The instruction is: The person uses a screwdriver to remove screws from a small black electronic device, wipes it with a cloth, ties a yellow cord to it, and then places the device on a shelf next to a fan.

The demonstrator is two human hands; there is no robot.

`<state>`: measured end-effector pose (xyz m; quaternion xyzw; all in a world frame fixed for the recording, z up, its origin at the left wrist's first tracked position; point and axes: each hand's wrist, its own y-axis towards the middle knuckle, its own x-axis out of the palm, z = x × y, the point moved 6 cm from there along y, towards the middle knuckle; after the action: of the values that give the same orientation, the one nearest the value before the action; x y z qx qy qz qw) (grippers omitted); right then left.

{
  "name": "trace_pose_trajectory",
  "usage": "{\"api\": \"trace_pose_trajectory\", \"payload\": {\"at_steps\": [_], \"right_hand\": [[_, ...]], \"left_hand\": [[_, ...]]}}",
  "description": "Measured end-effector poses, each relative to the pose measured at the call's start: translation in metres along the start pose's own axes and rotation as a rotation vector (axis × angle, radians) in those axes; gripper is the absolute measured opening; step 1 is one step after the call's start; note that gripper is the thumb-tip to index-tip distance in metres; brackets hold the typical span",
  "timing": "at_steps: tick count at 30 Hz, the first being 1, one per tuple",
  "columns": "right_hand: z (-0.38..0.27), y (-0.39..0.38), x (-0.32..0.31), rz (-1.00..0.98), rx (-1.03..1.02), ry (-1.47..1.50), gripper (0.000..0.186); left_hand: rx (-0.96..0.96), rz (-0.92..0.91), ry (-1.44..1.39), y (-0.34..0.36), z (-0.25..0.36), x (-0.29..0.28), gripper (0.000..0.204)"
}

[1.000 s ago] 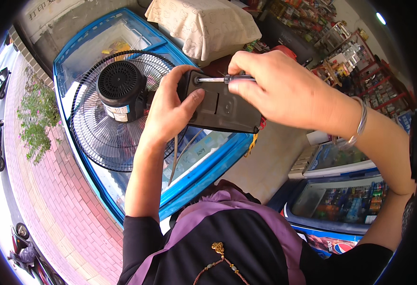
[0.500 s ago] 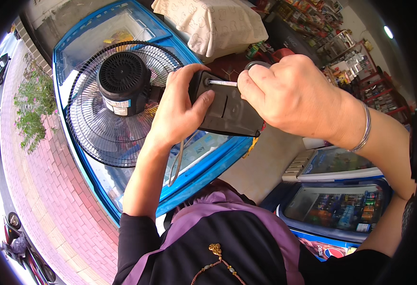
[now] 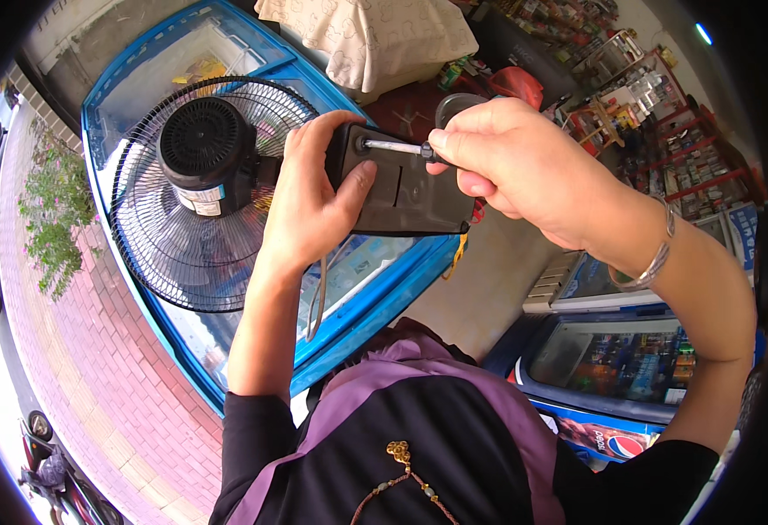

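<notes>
An electric fan [image 3: 204, 144] with a black wire cage and motor housing lies on a blue-framed chest freezer [image 3: 357, 319]. My left hand [image 3: 318, 201] is wrapped round the upper left end of the fan's dark grey box [image 3: 414, 197], its thumb pressed on the face. In my right hand [image 3: 533, 157] is a screwdriver [image 3: 399, 147], held by its dark handle, which the fingers largely hide. The metal shaft points left, and its tip sits in a round recess near the box's upper left corner. A pale cord [image 3: 318, 302] hangs below my left wrist.
A cloth-covered block [image 3: 371, 39] stands beyond the freezer. A red plastic container [image 3: 517, 86] and stocked shelves [image 3: 690, 166] are at the far right. Another glass-topped freezer [image 3: 611, 359] stands near right. Brick paving [image 3: 112, 350] and a flowering bush [image 3: 56, 210] lie to the left.
My right hand has rolled round the screwdriver handle, and its grip has loosened, showing the handle's dark collar. My left hand keeps its hold on the box. The whole view has shifted slightly.
</notes>
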<state>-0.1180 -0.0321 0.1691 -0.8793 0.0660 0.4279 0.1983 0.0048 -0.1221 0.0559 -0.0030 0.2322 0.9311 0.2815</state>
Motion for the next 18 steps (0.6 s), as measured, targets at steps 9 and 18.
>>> {"api": "trace_pose_trajectory", "payload": {"at_steps": [9,18], "right_hand": [[-0.043,-0.032,0.007,0.29,-0.933,-1.102,0.02],[-0.045,-0.03,0.009,0.302,-1.309,-1.48,0.023]], "left_hand": [[-0.122,-0.027,-0.108,0.002,-0.005,-0.009,0.047],[-0.081,-0.024,-0.024,0.002,-0.008,-0.008,0.047]]}}
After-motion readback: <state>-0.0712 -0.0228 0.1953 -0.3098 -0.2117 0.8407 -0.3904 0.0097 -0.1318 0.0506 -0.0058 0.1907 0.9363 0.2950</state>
